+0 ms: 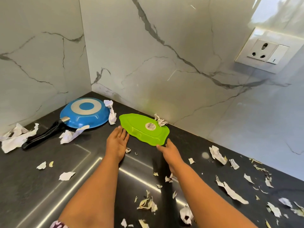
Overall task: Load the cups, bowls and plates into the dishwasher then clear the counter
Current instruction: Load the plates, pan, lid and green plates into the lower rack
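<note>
Green plate (144,129) lies upside down between both open hands (117,142).

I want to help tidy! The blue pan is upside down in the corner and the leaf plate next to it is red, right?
Not quite. The head view shows the leaf plate is bright green, not red. The blue pan is upside down in the corner beside it.

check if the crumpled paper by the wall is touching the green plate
Touching. The head view shows the crumpled paper lying over the far edge of the upside-down green plate, with no gap between them.
</note>
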